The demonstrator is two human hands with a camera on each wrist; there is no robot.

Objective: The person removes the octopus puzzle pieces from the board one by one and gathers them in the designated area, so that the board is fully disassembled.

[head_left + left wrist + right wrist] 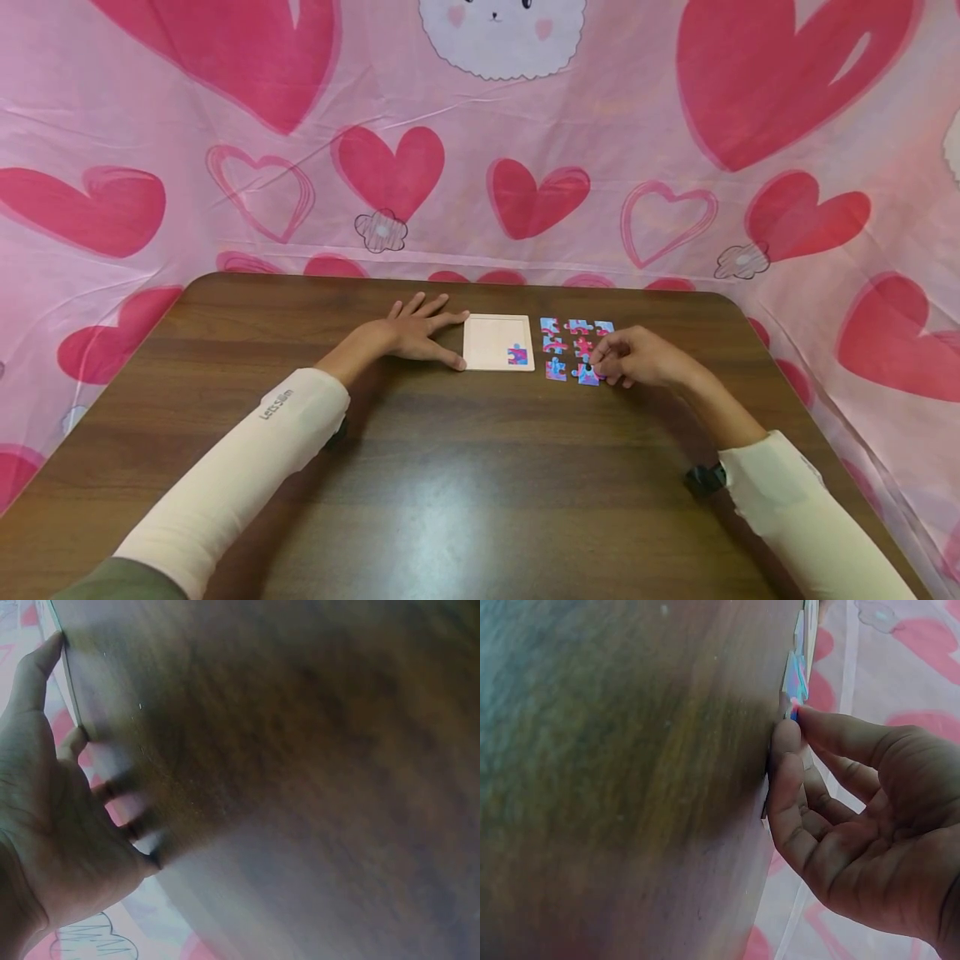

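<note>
A square light-wood puzzle tray lies on the table, one blue-and-pink jigsaw piece in its lower right corner. My left hand has its fingers spread, thumb and index fingertips touching the tray's left edge. In the left wrist view, that hand shows its palm side, with the fingers against the table. Right of the tray, several loose pieces lie in rough rows. Over their lower right end, my right hand pinches a jigsaw piece between thumb and index finger, mostly hidden by the fingertips.
The brown wooden table has a rounded far edge close behind the tray. A pink cloth with red hearts hangs behind and at the sides. Both forearms wear pale sleeves, and a dark band shows at the right wrist.
</note>
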